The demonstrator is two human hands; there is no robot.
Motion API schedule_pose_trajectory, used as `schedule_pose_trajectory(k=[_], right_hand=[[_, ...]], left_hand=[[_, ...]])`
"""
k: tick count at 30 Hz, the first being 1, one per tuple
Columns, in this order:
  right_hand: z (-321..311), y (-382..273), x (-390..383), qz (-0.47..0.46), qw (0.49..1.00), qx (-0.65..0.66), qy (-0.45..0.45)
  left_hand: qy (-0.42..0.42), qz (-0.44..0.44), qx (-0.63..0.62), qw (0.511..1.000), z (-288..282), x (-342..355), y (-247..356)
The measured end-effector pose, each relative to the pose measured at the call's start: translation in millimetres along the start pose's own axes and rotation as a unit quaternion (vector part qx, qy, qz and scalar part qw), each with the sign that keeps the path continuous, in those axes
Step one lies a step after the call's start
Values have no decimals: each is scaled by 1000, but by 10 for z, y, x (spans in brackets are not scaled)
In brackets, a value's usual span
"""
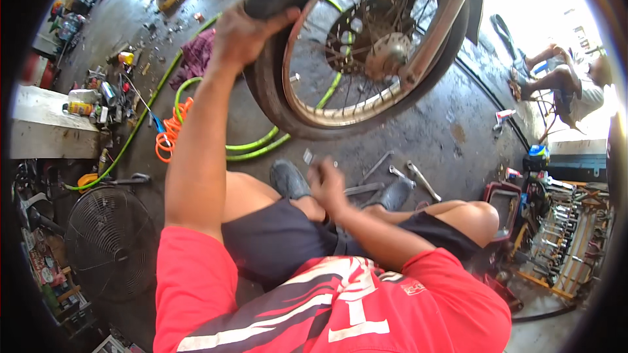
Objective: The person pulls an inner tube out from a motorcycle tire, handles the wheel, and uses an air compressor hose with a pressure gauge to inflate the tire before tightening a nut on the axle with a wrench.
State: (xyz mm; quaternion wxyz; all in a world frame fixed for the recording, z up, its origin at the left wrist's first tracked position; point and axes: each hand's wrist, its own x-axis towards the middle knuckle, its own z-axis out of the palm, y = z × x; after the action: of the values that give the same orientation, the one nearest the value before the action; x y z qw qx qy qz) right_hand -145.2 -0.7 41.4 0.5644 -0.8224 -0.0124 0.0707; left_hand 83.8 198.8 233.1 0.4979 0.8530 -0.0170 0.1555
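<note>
My left hand [245,42] grips the upper left of a black tyre [271,101] on a raised spoked wheel, its thumb reaching the rim [347,116]. The wheel hangs on a rusty fork leg [432,39], with a hub [386,55] and a dark perforated disc at its centre. My right hand [326,183] is low over my legs, below the tyre and apart from it, blurred by motion; its fingers are unclear. Beside it on the floor lie wrenches [424,180] and other metal tools.
A green hose [255,153], coiled orange hose [173,131] and purple cloth [193,59] lie left of the wheel. A fan [111,242] and clutter line the left. At the right are a seated person [566,85], a socket set [556,242] and a red-rimmed tray [490,189].
</note>
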Motion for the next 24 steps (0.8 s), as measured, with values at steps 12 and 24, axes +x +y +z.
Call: schedule_pose_trajectory(k=[12,24], right_hand=[[-1375,-179,1841,-161,816,-462,-309],[-1206,-287,1948,-179,769,-490,-370]], left_hand=[[-17,43,-2,999,45,100,0],[-32,32,-17,999,-10,50,53]])
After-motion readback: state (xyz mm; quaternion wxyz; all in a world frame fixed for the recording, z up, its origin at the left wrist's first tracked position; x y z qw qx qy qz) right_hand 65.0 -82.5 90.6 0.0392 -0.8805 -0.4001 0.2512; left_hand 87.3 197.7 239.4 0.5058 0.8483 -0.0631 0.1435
